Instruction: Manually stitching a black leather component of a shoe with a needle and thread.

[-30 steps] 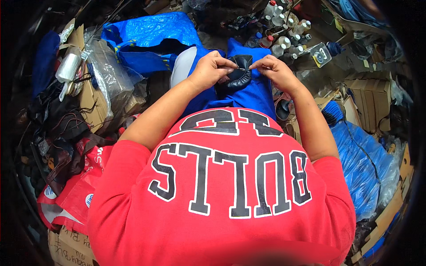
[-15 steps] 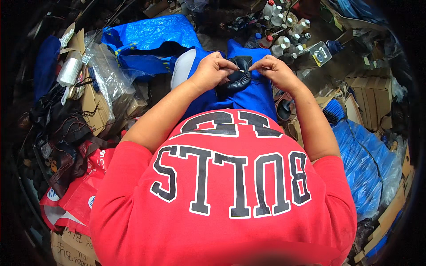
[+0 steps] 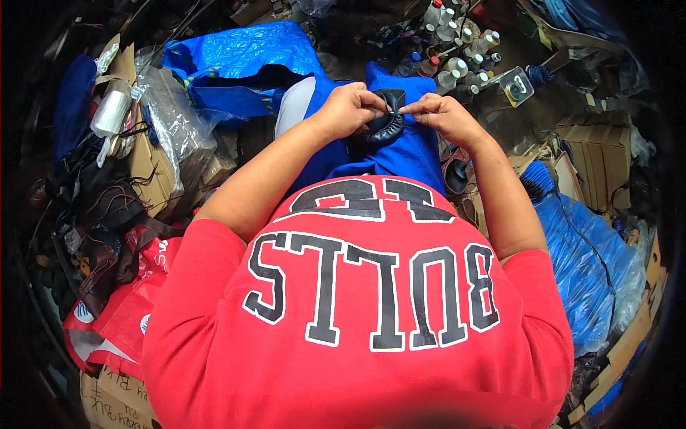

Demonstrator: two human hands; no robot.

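Pinching the gathered top edge of a black leather piece (image 3: 382, 123) from both sides, the left hand (image 3: 351, 109) and right hand (image 3: 444, 116) grasp it with clenched fingertips over the blue-clad lap (image 3: 400, 154), near a blue woven bag (image 3: 236, 61) and bottles (image 3: 457, 36).
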